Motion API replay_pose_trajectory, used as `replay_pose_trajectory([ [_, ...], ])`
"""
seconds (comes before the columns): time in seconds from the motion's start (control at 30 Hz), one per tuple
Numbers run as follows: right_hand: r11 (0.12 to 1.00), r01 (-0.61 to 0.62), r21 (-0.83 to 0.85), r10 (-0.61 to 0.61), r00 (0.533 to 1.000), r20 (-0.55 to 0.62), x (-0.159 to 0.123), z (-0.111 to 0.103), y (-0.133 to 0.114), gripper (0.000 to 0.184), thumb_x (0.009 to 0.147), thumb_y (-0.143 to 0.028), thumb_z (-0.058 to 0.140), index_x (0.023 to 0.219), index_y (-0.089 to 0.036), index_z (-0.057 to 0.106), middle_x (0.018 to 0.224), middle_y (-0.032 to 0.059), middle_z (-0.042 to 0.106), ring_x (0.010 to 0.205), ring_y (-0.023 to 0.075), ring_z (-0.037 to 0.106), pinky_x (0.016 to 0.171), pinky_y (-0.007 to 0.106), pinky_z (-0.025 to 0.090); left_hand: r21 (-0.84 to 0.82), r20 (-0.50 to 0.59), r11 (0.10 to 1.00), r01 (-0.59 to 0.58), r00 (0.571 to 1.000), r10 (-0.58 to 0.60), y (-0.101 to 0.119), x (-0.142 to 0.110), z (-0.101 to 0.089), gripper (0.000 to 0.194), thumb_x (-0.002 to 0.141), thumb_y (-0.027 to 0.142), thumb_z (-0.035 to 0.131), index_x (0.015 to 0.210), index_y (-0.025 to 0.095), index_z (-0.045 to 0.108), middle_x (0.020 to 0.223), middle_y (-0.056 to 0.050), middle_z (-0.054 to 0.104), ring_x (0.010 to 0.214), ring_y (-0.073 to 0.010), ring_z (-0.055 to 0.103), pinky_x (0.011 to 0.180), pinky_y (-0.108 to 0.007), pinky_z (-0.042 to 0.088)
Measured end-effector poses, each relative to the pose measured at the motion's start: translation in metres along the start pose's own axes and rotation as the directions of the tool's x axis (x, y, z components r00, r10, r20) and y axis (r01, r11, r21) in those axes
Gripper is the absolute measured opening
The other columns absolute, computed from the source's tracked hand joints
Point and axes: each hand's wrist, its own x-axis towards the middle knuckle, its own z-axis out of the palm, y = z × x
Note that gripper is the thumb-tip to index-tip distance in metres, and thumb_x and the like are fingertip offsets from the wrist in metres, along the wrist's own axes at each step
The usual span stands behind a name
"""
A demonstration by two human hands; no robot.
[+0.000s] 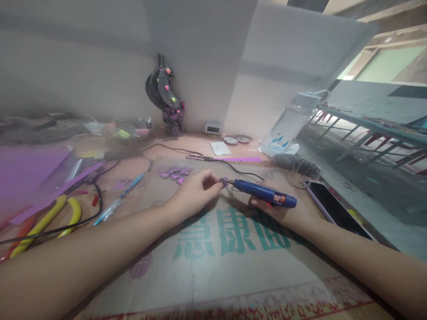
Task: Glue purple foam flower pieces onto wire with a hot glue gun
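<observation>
A wrinkled, green-lettered sheet lies on the surface, fuzzy grey yarn far right. The right hand wraps its grip around a tubular blue tool. Flat purple cutouts lie left; centrally, the left hand, grip narrow, pinches a tiny purple piece at the tool's tip.

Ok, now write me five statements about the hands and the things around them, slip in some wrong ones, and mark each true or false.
1. The right hand holds a blue tool. True.
2. The left hand lies open and holds nothing. False: the left hand pinches a small purple piece at the tip of the blue tool.
3. A heap of purple pieces lies close to the left hand. True.
4. The phone lies to the left of both hands. False: the phone lies to the right of the right hand.
5. The crescent ornament is upright. True.
</observation>
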Motion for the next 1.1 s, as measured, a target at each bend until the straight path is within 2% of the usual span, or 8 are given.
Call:
replay_pose_trajectory([
  [0.53, 0.996, 0.033, -0.088, -0.037, 0.998, -0.043, 0.0, 0.0, -0.002, 0.018, 0.079, -0.035, 0.068, 0.069, -0.022, 0.06, 0.061, 0.0008, 0.059, 0.054, 0.0151, 0.055, 0.05, 0.029, 0.044, 0.043, 0.007, 0.998, -0.04, 0.999, 0.04, 0.001, 0.0, -0.001, 0.017, 0.084, 0.035, 0.057, 0.081, 0.018, 0.06, 0.075, 0.0, 0.064, 0.064, -0.0137, 0.055, 0.059, -0.024, 0.04],
  [0.73, 0.998, 0.016, -0.065, -0.019, 0.999, -0.045, 0.001, -0.002, -0.009, 0.019, 0.08, -0.035, 0.066, 0.068, -0.021, 0.059, 0.056, -0.0009, 0.056, 0.05, 0.0139, 0.053, 0.048, 0.027, 0.042, 0.041, 0.006, 0.999, -0.028, 1.0, 0.028, 0.002, -0.001, -0.001, 0.018, 0.083, 0.036, 0.057, 0.08, 0.018, 0.059, 0.073, 0.0, 0.063, 0.062, -0.0138, 0.054, 0.058, -0.024, 0.039],
  [1.1, 0.999, -0.004, -0.044, 0.002, 0.999, -0.055, 0.0, -0.001, -0.009, 0.021, 0.079, -0.032, 0.068, 0.066, -0.022, 0.054, 0.058, -0.0011, 0.057, 0.052, 0.0146, 0.053, 0.049, 0.028, 0.041, 0.037, 0.006, 0.999, -0.023, 1.0, 0.023, 0.002, -0.001, 0.0, 0.018, 0.083, 0.036, 0.057, 0.079, 0.019, 0.059, 0.071, 0.001, 0.064, 0.061, -0.0136, 0.054, 0.056, -0.024, 0.039],
])
